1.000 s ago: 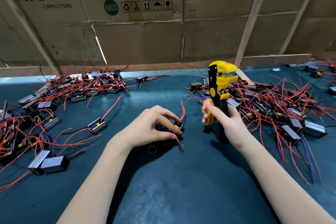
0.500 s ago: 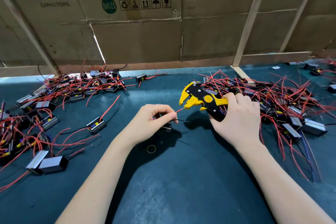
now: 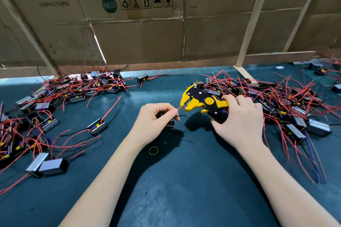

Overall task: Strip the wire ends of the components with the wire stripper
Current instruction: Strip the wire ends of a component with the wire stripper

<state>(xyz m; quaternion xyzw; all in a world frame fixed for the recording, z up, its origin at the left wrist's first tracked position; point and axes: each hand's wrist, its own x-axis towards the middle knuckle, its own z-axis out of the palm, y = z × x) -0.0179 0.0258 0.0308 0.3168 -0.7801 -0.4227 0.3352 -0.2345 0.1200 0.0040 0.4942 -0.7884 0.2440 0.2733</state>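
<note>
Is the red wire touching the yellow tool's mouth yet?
Touching, it seems. The head view shows the red wire, pinched by the left hand, with its tip reaching the open mouth of the stripper, held by the right hand; no gap shows there.

Cardboard wall [image 3: 140, 42]; probably rubber band [image 3: 153, 150] on mat [image 3: 184, 190].

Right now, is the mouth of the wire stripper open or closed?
Open. The wire stripper in the right hand shows a clear gap between its yellow jaws, and the red wire pinched by the left hand points into it.
</note>
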